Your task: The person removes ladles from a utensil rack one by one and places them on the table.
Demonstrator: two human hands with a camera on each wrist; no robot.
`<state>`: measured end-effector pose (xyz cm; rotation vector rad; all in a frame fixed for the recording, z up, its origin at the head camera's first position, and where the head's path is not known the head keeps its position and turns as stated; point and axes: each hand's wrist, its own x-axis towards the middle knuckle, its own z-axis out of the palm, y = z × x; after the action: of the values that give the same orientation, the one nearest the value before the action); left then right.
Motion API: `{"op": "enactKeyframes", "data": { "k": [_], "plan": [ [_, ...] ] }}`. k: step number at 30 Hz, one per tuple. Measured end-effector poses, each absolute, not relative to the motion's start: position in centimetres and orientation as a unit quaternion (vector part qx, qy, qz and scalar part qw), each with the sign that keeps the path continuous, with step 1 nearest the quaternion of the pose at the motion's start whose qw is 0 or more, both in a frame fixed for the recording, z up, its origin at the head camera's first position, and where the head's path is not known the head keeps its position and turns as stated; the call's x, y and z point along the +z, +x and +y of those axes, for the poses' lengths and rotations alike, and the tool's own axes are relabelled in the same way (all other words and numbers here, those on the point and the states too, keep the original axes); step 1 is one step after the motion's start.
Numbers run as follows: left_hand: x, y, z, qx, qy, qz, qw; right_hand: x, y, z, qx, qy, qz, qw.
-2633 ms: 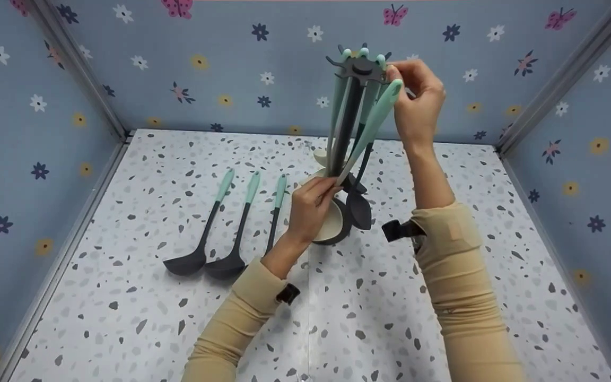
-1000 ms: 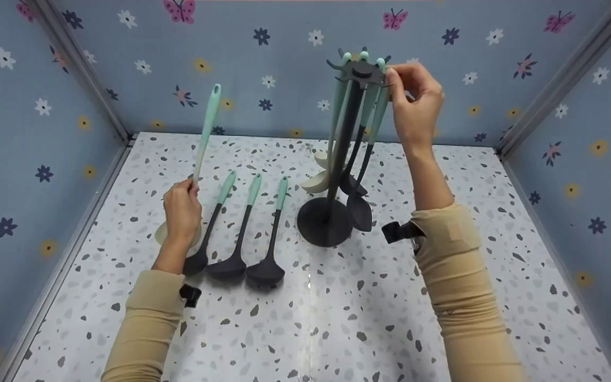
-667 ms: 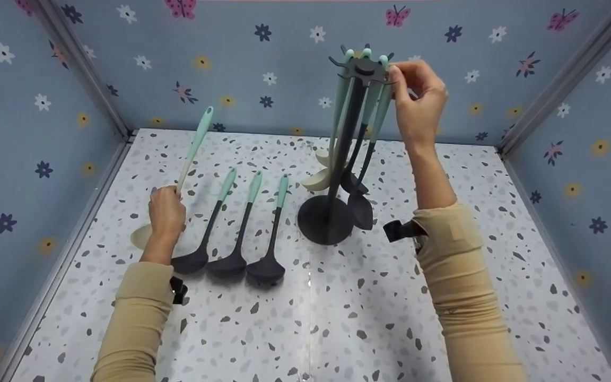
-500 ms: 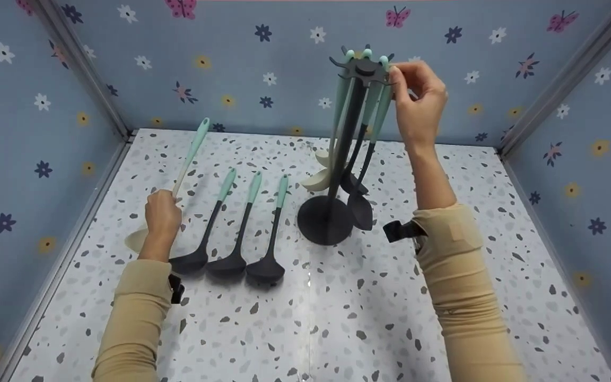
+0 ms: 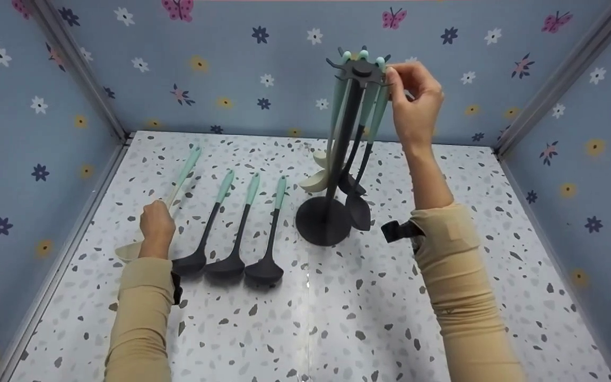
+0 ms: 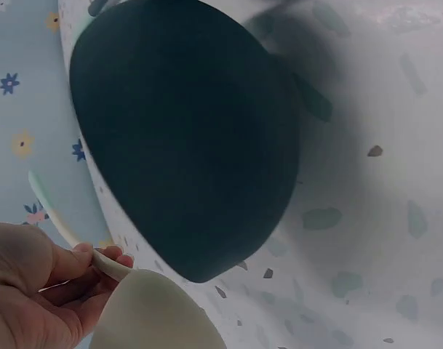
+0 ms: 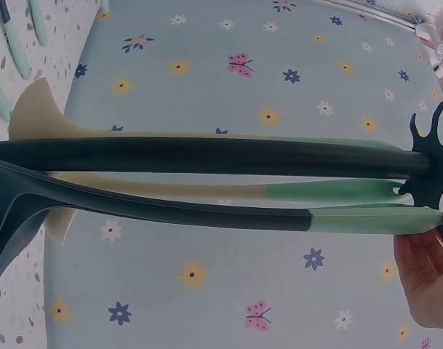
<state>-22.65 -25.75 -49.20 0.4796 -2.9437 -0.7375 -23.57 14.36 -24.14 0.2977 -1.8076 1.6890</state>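
Observation:
In the head view my left hand (image 5: pixel 157 225) grips the shaft of a cream ladle (image 5: pixel 182 175) with a mint-green handle, low over the table's left side. The left wrist view shows its bowl (image 6: pixel 156 313) just beyond the fingers, near a big dark ladle bowl (image 6: pixel 185 138). My right hand (image 5: pixel 417 106) pinches at the hooked top of a black utensil stand (image 5: pixel 324 225), beside the green handle end (image 7: pixel 377 219) of a hanging dark ladle. Several cream and dark ladles hang from the stand. The right hand's outer fingers are partly cut off in the right wrist view.
Three dark ladles (image 5: pixel 226 265) with green handles lie side by side between my left hand and the stand. The speckled white table (image 5: pixel 305 329) is enclosed by blue flowered walls (image 5: pixel 263 69) at the back and sides.
My left hand has carried the cream ladle from the stand to the left of the dark ladles and lowered it, its handle tipping down. The right hand stays at the stand's top.

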Motion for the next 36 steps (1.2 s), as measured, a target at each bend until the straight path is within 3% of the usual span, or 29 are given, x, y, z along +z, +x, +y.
{"op": "enactKeyframes", "data": {
  "k": [9,17,27,36],
  "plan": [
    [-49.8,-22.7,-26.0,-0.231,0.162,-0.959,-0.029,-24.9,-24.5,14.8,0.632,0.124,-0.692,0.325],
    [-50.6,-22.8,-26.0,-0.227,0.157,-0.960,-0.054,-26.0,-25.7,15.5,0.601,0.147,-0.704,0.350],
    [-51.2,-23.4,-26.0,-0.229,0.172,-0.952,-0.104,-24.8,-23.9,14.6,0.620,0.133,-0.697,0.334],
    [-51.4,-23.2,-25.8,-0.225,0.166,-0.954,-0.112,-24.5,-23.5,14.4,0.617,0.135,-0.699,0.337]
  ]
}}
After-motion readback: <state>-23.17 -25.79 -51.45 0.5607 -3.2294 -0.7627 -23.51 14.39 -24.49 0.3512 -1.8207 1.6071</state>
